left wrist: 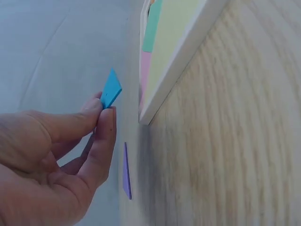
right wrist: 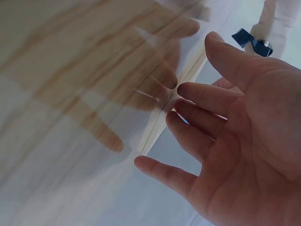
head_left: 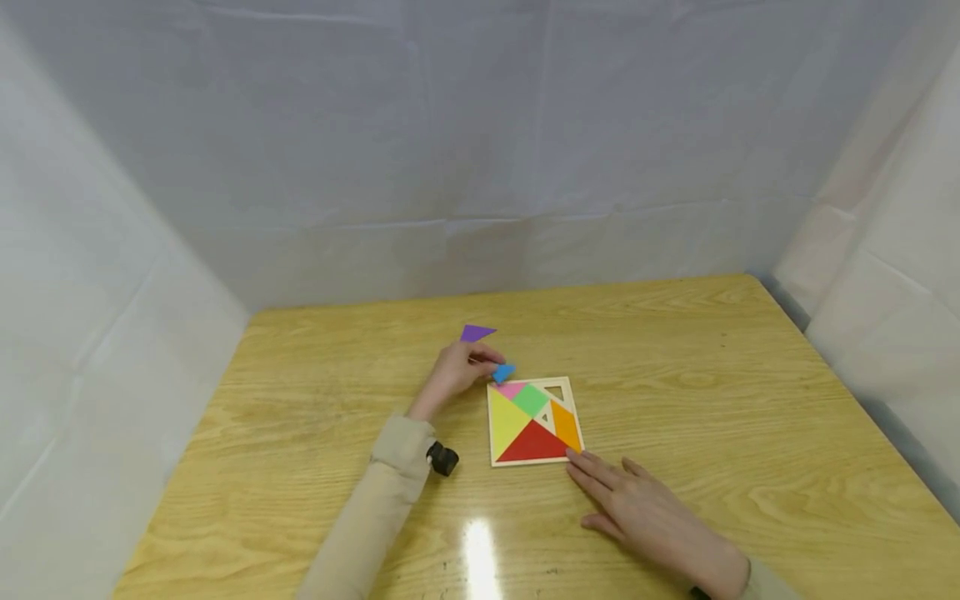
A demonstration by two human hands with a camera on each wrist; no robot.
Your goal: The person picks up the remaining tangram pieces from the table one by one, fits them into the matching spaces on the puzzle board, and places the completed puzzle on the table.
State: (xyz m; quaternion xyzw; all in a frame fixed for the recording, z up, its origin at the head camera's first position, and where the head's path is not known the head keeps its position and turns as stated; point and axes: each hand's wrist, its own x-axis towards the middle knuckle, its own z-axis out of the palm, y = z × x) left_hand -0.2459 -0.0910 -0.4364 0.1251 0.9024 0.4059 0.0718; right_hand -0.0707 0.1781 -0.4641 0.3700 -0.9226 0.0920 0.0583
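Between thumb and fingertips my left hand (head_left: 467,367) pinches a small blue tangram piece (left wrist: 111,89), held raised by the tray's far left corner. The square wooden tangram tray (head_left: 491,433) holds yellow (head_left: 507,421), pink (head_left: 510,390), green (head_left: 531,400), orange (head_left: 566,427) and red (head_left: 534,443) pieces. Bare wood with two small triangular cutouts shows at its upper right and near its middle. My right hand (head_left: 645,508) lies with fingers extended, fingertips right at the tray's near right corner. Just beyond the left hand lies a purple triangle piece (head_left: 477,332), partly covered by that hand in the head view.
The wood-grain table (head_left: 675,358) extends around the tray on all sides. White sheeting (head_left: 480,150) hangs behind the table and along both sides. A black wrist device (head_left: 442,458) sits at the left sleeve cuff.
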